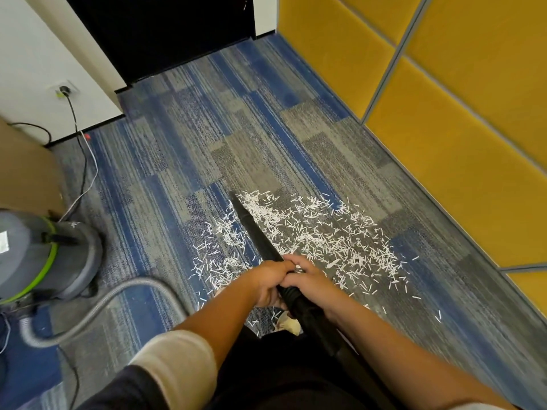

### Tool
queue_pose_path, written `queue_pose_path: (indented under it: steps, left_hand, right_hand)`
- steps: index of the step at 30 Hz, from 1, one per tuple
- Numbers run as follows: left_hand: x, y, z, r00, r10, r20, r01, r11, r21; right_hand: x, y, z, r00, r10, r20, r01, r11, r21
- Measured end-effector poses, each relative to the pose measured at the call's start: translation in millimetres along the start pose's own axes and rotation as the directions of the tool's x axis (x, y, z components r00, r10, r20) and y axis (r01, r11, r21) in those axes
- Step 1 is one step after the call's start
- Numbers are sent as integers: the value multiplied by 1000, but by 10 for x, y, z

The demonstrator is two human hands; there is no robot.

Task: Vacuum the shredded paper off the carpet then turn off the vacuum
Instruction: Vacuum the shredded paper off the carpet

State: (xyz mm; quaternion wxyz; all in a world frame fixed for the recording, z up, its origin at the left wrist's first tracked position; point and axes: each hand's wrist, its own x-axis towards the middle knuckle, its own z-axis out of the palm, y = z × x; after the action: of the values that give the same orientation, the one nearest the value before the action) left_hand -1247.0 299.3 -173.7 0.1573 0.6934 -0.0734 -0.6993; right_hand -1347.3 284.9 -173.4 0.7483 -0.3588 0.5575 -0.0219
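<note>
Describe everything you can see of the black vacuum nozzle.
The black vacuum nozzle is a smooth, plastic-looking tube that narrows to a slanted tip. It angles down and away from the person, with its tip at the far edge of the shredded paper on the carpet. The left hand and right hand both grip it side by side.

- white shredded paper strips lay scattered in a wide patch on blue-grey striped carpet
- grey canister vacuum with green band stood upright at left, ribbed grey hose attached
- black tapered plastic nozzle slanted down, tip in paper
</note>
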Motion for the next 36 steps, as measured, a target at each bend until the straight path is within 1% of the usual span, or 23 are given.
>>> queue_pose_path:
  steps: [3, 8, 12, 16, 19, 23, 26, 29, 32, 36]
  left_hand:
    - [7, -7, 31, 999, -26, 28, 25, 999, 27]
    - [-16, 22, 135, 999, -4, 41, 0, 996, 87]
    - [-69, 45, 238, 999, -10, 47, 5, 995, 99]
    - [-126, 48, 273, 999, 5, 51, -12, 992, 124]
    - [-117, 22, 243, 998, 2, 60, -8, 995, 103]
    - [-77, -48, 157, 998, -26, 55, 23, 999, 39]
    - [-73, -92, 71, 999, -26, 37, 25, 999, 34]
    - [-79, -121, 15, 1000, 1, 20, -2, 999, 53]
    - [-62, -123, 29, 1000, -2, 26, 2, 1000, 26]
    - [-35, -116, 77, 1000, -16, 23, 14, 995, 94]
  right_hand:
    - [-30, 29, -25, 1000, -7, -5, 7, 1000, 13]
    - [-25, 141, -104, 995, -18, -100, 20, 999, 28]
    - [-105, 171, -178, 992, -17, -121, 28, 996, 89]
    - [-212, 168, -204, 993, -37, -116, 48, 994, 98]
    - [-204, 173, -169, 994, -36, -105, 46, 994, 98]
    - [-113, 203, -83, 995, -43, -91, 47, 998, 42]
    - [-88, 196, -10, 997, -39, -63, 40, 999, 12]
    - [-58, 200, 36, 997, -27, -66, 27, 1000, -4]
    - [-46, 214, 38, 997, -22, -70, 21, 1000, -10]
    - [-72, 231, -16, 996, -32, -78, 33, 999, 22]
